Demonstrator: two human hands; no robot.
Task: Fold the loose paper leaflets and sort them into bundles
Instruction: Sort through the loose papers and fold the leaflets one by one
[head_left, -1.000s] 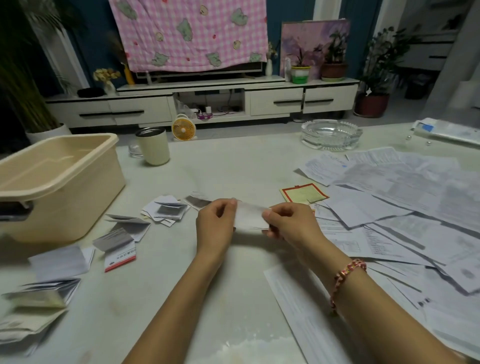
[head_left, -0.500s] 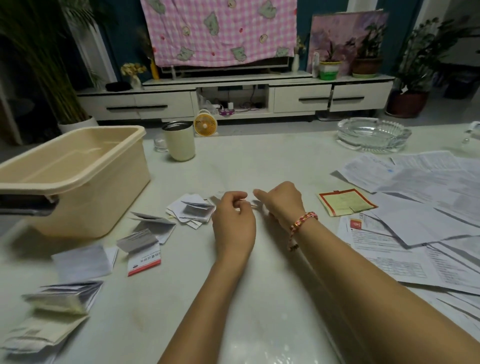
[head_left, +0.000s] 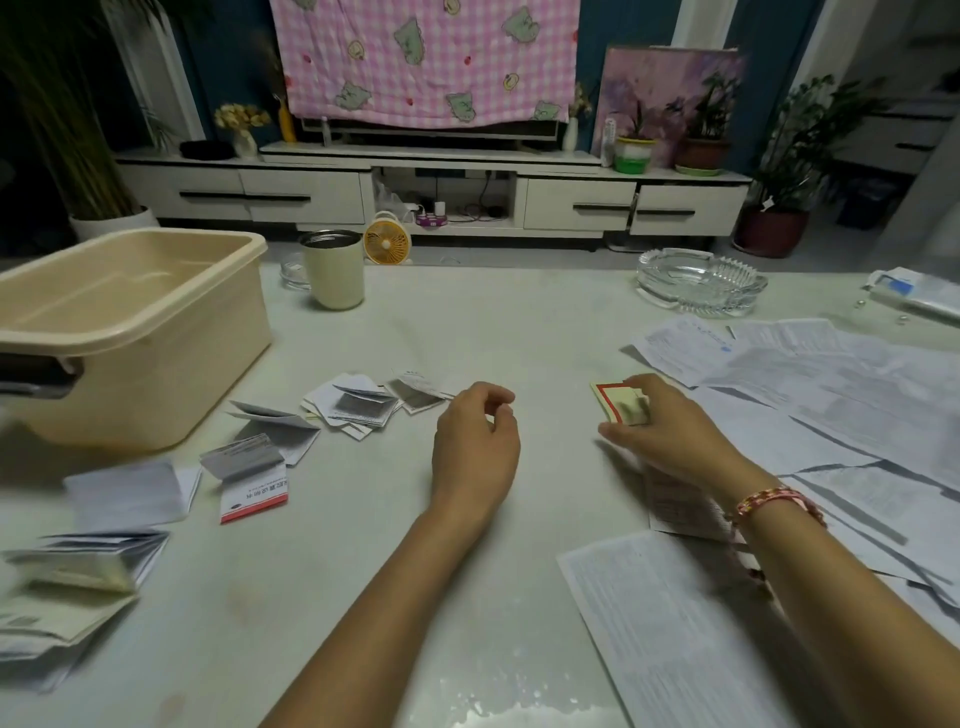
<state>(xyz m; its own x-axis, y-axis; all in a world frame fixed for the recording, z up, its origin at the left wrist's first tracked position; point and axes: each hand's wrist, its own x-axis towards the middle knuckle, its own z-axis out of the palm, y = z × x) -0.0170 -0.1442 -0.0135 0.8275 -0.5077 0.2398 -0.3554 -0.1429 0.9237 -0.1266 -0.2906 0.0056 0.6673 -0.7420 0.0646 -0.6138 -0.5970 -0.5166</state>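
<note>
The right hand (head_left: 670, 436) pinches a yellow leaflet (head_left: 614, 402) with a red border, low over the bench (head_left: 467, 332). The left hand (head_left: 475, 447) hovers with loosely curled fingers, holding nothing. Folded leaflets (head_left: 358, 408) lie near the beige tub (head_left: 156, 374). What the cup (head_left: 335, 275) contains, I cannot tell.

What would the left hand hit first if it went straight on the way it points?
Likely nothing: beyond the left hand lies only bare table up to its far edge, though depth is unclear.

Home living room: TV cabinet (head_left: 431, 195), houseplants (head_left: 795, 156)
</note>
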